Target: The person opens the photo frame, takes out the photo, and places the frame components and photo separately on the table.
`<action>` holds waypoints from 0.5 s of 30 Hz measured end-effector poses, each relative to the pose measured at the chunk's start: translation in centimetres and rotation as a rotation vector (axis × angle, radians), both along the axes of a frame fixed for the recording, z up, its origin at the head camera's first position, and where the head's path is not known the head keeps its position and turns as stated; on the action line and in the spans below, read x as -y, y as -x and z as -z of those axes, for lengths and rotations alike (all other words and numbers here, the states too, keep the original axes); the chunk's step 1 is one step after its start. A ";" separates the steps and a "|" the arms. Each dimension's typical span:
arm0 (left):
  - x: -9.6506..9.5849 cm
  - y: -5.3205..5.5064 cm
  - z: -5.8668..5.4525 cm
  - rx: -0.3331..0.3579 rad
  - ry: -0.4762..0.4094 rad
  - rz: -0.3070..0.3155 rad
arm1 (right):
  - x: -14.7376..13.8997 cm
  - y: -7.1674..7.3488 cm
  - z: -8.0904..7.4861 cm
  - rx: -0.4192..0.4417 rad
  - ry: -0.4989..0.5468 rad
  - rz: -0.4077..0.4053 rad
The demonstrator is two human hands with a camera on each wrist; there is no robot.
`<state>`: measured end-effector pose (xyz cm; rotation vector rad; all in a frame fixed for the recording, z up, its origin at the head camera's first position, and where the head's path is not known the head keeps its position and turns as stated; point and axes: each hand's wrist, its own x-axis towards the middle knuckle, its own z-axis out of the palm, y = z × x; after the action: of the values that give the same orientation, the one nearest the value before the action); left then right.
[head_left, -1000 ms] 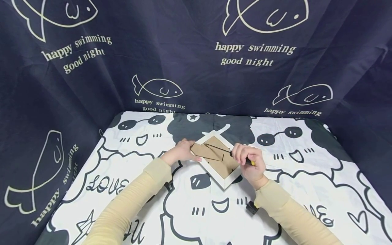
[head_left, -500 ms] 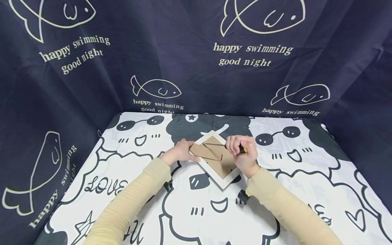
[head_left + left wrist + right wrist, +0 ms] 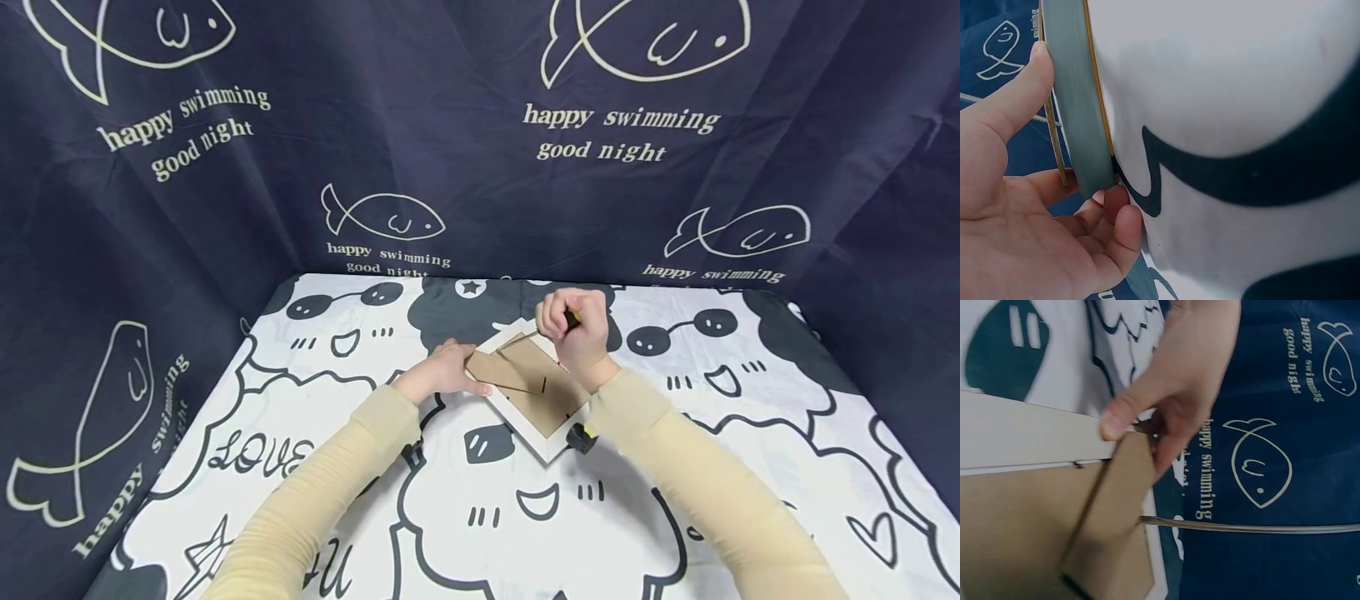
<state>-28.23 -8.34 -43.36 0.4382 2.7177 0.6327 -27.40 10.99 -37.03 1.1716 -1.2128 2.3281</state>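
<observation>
A white picture frame (image 3: 542,448) lies back side up on the cloth, showing its brown backing board (image 3: 543,412) and flat brown stand leg (image 3: 498,369). My left hand (image 3: 446,369) grips the frame's left corner; in the left wrist view, thumb and fingers sit around the frame's edge (image 3: 1075,94). Curled round the black-and-yellow handle of a screwdriver (image 3: 572,319) is my right hand (image 3: 576,340). The thin metal shaft (image 3: 1241,527) reaches to the stand leg near the left hand. Whether its tip touches the leg or a fastener is hidden.
A white cloth with black cartoon sheep (image 3: 536,533) covers the table. Dark blue curtains (image 3: 480,125) with fish prints stand behind and at the sides. A small black device (image 3: 579,437) sits at my right wrist.
My right hand has moved left and away from me, swinging the screwdriver handle round while the tip stays near the stand leg. The left hand and frame keep their place.
</observation>
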 end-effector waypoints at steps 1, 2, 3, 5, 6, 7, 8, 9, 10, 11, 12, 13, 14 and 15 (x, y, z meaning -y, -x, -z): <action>0.0 0.0 0.0 -0.001 -0.002 0.002 | 0.0 0.2 -0.3 0.024 -0.001 0.012; -0.1 0.0 0.0 -0.001 -0.002 0.004 | 0.1 0.4 -0.5 0.047 -0.002 0.026; -0.1 0.0 0.0 -0.002 -0.003 0.006 | 0.2 0.6 -0.8 0.065 -0.003 0.039; -0.1 0.0 0.0 -0.001 -0.002 0.007 | 0.4 0.9 -1.1 0.095 -0.006 0.059; -0.1 0.0 0.0 -0.002 0.000 0.010 | 0.5 1.1 -1.3 0.105 -0.011 0.066; -0.1 0.0 0.0 -0.004 0.002 0.011 | 0.7 1.2 -1.4 0.117 -0.014 0.070; -0.1 0.0 0.1 -0.006 0.007 0.013 | 0.8 1.4 -1.6 0.131 -0.011 0.069; -0.1 0.0 0.1 -0.007 0.011 0.014 | 1.0 1.5 -1.7 0.142 -0.013 0.071; -0.1 0.1 0.1 -0.006 0.016 0.015 | 1.2 1.7 -1.8 0.153 -0.014 0.071; -0.1 0.1 0.1 -0.005 0.019 0.014 | 1.3 1.9 -1.9 0.163 -0.018 0.073; -0.1 0.1 0.1 -0.008 0.021 0.015 | 1.4 2.2 -2.1 0.172 -0.024 0.075; -0.1 0.1 0.1 -0.010 0.021 0.016 | 1.6 2.4 -2.3 0.184 -0.026 0.072; -0.1 0.1 0.0 -0.011 0.024 0.016 | 1.8 2.7 -2.4 0.195 -0.031 0.068; -0.1 0.1 -0.1 -0.011 0.024 0.016 | 1.9 2.9 -2.6 0.205 -0.041 0.068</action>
<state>-28.37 -8.20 -43.27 0.4588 2.7265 0.5952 -30.29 9.09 -34.47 0.9059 -1.3507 2.4299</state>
